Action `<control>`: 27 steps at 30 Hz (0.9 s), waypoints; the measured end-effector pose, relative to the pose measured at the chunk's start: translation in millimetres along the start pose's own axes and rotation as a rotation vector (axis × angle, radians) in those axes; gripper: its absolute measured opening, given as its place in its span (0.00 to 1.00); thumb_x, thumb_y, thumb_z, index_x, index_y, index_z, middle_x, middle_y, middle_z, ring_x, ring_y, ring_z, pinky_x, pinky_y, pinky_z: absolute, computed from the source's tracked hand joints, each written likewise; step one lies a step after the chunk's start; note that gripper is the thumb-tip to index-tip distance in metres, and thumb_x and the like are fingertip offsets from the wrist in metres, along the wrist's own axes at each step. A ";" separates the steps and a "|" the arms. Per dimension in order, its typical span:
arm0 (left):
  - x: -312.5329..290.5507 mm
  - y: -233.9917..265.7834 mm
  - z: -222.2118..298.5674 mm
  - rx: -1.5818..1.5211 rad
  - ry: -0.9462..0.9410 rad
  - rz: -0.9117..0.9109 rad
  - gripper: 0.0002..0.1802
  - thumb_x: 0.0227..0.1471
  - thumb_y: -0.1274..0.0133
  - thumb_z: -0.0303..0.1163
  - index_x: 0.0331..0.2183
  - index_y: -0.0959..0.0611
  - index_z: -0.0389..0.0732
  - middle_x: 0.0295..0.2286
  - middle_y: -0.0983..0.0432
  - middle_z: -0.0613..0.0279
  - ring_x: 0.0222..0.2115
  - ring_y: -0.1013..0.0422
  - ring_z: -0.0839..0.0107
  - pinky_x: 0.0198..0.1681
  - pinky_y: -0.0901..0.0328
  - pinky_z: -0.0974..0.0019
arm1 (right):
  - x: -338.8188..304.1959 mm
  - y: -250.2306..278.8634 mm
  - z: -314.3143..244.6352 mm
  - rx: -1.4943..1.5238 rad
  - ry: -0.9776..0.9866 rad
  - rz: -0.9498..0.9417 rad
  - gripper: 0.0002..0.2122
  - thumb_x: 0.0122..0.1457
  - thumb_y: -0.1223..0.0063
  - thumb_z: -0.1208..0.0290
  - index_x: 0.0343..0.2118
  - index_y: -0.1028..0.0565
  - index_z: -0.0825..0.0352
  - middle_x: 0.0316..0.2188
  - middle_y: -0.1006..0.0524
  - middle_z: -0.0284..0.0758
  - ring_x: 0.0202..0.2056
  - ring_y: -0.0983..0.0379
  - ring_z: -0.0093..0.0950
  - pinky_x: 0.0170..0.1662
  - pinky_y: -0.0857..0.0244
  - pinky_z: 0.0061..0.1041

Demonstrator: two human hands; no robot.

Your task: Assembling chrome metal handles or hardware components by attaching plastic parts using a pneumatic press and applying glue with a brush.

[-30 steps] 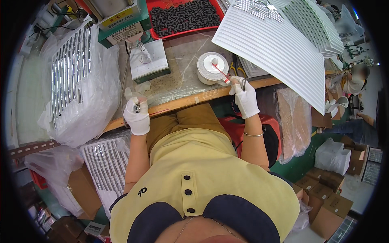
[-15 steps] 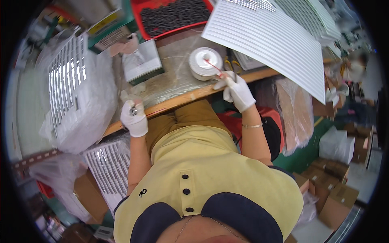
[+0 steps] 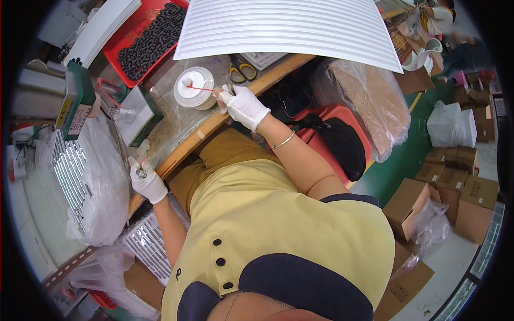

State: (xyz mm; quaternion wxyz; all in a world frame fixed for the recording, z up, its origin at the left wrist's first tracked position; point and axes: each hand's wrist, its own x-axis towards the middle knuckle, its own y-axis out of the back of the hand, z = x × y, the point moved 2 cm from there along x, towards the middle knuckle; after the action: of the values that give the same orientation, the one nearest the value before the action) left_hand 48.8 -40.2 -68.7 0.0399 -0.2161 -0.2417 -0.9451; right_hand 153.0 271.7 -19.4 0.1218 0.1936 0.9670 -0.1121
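Two white-gloved hands of mine stood apart at the workbench's wooden edge. My left hand, at the near left, had its fingers curled around a small metal tube, whose round end showed between them. My right hand reached further to the right, its fingers drawn in rather than spread; whether they pinched anything, I could not tell. Their tips came close by the white lidded pot, which stood upright on the bench just left of them, a thin red cord running from its lid knob toward my fingertips. Yellow-handled scissors lay just beyond that hand. On the far left, a red tray held black fittings; a ribbed white panel spanned the far right.
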 end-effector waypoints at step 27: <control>6.4 -8.2 30.4 0.214 -0.038 -0.013 0.07 0.53 0.51 0.29 0.28 0.23 0.35 0.21 0.32 0.69 0.23 0.38 0.79 0.30 0.41 0.75 | -133.0 191.9 54.2 -0.074 -0.244 0.203 0.15 0.57 0.52 0.57 0.19 0.33 0.61 0.13 0.35 0.27 0.12 0.43 0.15 0.15 0.50 0.17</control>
State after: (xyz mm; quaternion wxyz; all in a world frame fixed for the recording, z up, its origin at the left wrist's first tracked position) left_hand 53.4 -18.3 -45.5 0.0519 -0.2269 -0.3434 -0.9099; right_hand 359.5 384.0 -66.1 0.2563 0.2706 0.9239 -0.0862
